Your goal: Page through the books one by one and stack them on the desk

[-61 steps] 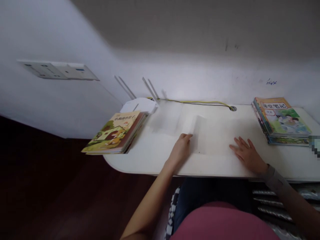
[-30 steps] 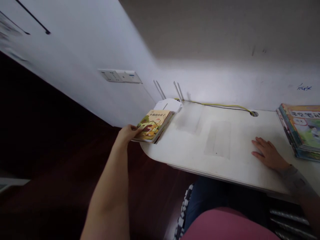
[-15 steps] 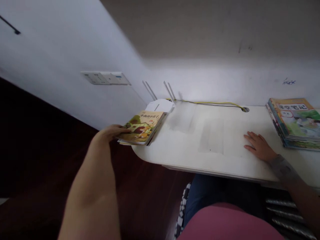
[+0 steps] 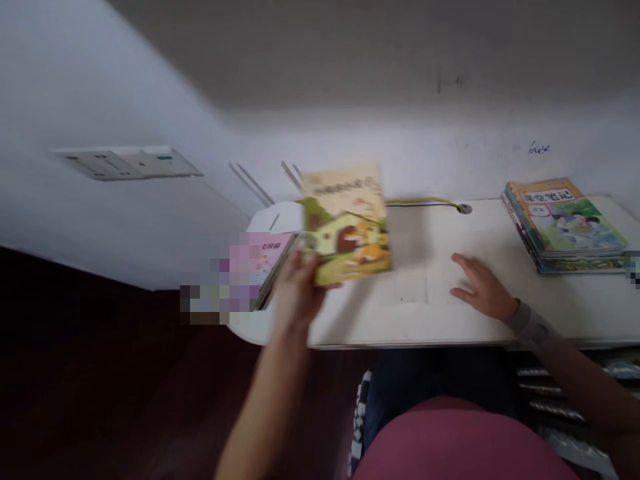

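Observation:
A picture book (image 4: 347,227) with a cream, green and orange cover is in the grip of my left hand (image 4: 300,283), raised above the desk and slightly blurred. Left of it, a stack of books (image 4: 267,257) with a pink cover on top lies at the desk's rounded left end, partly pixelated. My right hand (image 4: 481,288) hovers or rests over the white desk (image 4: 400,320) with its fingers apart and nothing in them. To its right sits another stack of books (image 4: 570,217), the top one green and orange.
Behind the pink-covered stack is a white router (image 4: 277,217) with upright antennas. Yellow and black cables (image 4: 425,202) run along the wall to a desk hole (image 4: 465,209). A socket panel (image 4: 125,163) is on the left wall. Below the desk's right side are silvery bars (image 4: 555,390).
My left hand has lifted the cream-covered book off the left stack and carried it right, uncovering a pink cover. The view has shifted, and my right hand's fingers are more raised.

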A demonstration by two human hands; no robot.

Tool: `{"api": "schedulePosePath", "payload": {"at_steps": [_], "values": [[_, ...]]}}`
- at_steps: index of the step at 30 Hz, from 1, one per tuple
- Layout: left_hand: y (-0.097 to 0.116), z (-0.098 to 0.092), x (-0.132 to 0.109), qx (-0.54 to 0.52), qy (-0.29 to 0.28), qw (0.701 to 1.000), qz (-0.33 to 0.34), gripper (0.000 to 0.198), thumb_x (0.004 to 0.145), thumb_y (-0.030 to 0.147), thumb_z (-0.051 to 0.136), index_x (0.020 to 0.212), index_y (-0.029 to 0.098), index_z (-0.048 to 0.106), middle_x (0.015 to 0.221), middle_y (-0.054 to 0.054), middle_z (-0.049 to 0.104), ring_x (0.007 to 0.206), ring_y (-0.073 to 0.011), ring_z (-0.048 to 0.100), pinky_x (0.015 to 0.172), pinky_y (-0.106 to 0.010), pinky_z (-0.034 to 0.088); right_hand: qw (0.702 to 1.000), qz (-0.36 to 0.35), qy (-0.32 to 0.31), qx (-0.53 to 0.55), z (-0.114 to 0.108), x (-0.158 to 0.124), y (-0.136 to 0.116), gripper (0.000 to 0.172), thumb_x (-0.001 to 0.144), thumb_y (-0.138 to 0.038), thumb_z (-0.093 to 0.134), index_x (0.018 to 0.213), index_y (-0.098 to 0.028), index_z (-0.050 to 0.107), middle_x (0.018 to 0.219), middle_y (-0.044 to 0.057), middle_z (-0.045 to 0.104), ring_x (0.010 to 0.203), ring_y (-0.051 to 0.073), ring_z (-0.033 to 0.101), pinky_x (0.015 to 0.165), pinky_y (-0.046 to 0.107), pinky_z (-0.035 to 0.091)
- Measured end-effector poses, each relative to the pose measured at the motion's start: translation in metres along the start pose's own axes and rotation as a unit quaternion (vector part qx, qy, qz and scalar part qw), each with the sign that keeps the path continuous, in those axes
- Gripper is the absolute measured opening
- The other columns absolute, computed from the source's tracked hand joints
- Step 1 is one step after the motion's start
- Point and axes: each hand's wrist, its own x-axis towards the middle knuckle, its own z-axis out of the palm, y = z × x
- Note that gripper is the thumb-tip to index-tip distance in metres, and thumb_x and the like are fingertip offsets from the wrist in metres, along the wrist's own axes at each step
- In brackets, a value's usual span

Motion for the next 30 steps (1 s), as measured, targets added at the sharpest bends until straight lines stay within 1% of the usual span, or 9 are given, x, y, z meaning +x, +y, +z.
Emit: {"api": "schedulePosePath", "payload": {"at_steps": [2,4,8,10,12,18,20,27,30], "values": [[-0.036,0.051,-0.029,-0.044,-0.084,0.992,-0.08,0.038,0.072,0.042,0.07,0.095,0.018,0.053,0.083,-0.001,0.066,0.066,-0.0136,0.065,0.049,-0.021,0.054,0.99,0.029,0.004,0.138,0.011,0.001,-0.026,0.073,0.086,-0.051,0.051,0.146,-0.015,0.028,0.136,0.017,0.052,0.125,0.027,0.049,0.104,0.047,0.039],[-0.063,0.092,-0.051,-0.095,-0.149,0.974,-0.142,0.04,0.077,0.044,0.066,0.104,0.021,0.049,0.096,-0.002,0.067,0.079,-0.0163,0.067,0.062,-0.028,0.058,0.966,0.092,0.039,0.237,0.022,0.003,-0.042,0.06,0.087,-0.05,0.05,0.137,-0.017,0.045,0.132,0.013,0.056,0.123,0.026,0.051,0.105,0.046,0.039],[-0.088,0.125,-0.058,-0.045,-0.281,0.95,-0.126,0.042,0.084,0.046,0.056,0.115,0.018,0.05,0.113,-0.009,0.066,0.104,-0.0232,0.063,0.09,-0.04,0.051,0.885,0.252,0.214,0.327,0.031,0.006,-0.043,0.043,0.087,-0.044,0.051,0.119,-0.016,0.059,0.129,0.01,0.059,0.122,0.026,0.051,0.107,0.044,0.036],[-0.092,0.121,-0.053,0.048,-0.354,0.931,-0.071,0.048,0.087,0.048,0.051,0.122,0.016,0.05,0.123,-0.013,0.062,0.115,-0.0259,0.057,0.1,-0.043,0.044,0.859,0.293,0.253,0.336,0.031,0.007,-0.035,0.046,0.083,-0.041,0.054,0.12,-0.014,0.057,0.13,0.01,0.058,0.122,0.026,0.051,0.107,0.044,0.036],[-0.096,0.112,-0.05,0.176,-0.399,0.9,0.002,0.056,0.09,0.051,0.045,0.132,0.014,0.045,0.136,-0.016,0.052,0.126,-0.0275,0.048,0.107,-0.044,0.036,0.859,0.308,0.238,0.332,0.032,0.005,-0.027,0.047,0.082,-0.041,0.054,0.12,-0.013,0.057,0.13,0.011,0.058,0.123,0.027,0.05,0.108,0.045,0.035],[-0.108,0.09,-0.056,0.541,-0.435,0.702,0.162,0.079,0.088,0.061,0.039,0.143,0.005,0.031,0.15,-0.023,0.027,0.142,-0.0356,0.017,0.114,-0.054,0.016,0.915,0.27,0.154,0.258,0.041,-0.001,-0.018,0.048,0.087,-0.043,0.046,0.121,-0.011,0.057,0.13,0.014,0.058,0.127,0.027,0.047,0.11,0.045,0.031],[-0.111,0.085,-0.052,0.595,-0.415,0.666,0.175,0.078,0.088,0.061,0.039,0.144,0.007,0.031,0.152,-0.022,0.024,0.142,-0.0364,0.016,0.113,-0.055,0.016,0.927,0.262,0.136,0.231,0.041,-0.002,-0.017,0.049,0.088,-0.044,0.044,0.122,-0.012,0.056,0.128,0.015,0.058,0.128,0.028,0.045,0.109,0.047,0.032],[-0.104,0.048,-0.022,0.667,-0.294,0.661,0.179,0.071,0.09,0.06,0.035,0.143,0.014,0.036,0.149,-0.02,0.033,0.139,-0.0436,0.019,0.107,-0.069,0.011,0.958,0.23,0.135,0.107,0.044,-0.007,-0.014,0.048,0.091,-0.041,0.037,0.128,-0.014,0.052,0.123,0.015,0.061,0.124,0.028,0.05,0.108,0.046,0.034],[-0.097,0.026,-0.011,0.675,-0.285,0.661,0.162,0.067,0.092,0.057,0.033,0.143,0.014,0.035,0.149,-0.019,0.033,0.139,-0.0422,0.021,0.106,-0.068,0.016,0.959,0.255,0.097,0.079,0.046,-0.01,-0.012,0.051,0.091,-0.041,0.034,0.13,-0.011,0.049,0.11,0.018,0.066,0.112,0.031,0.058,0.099,0.047,0.044]]}}
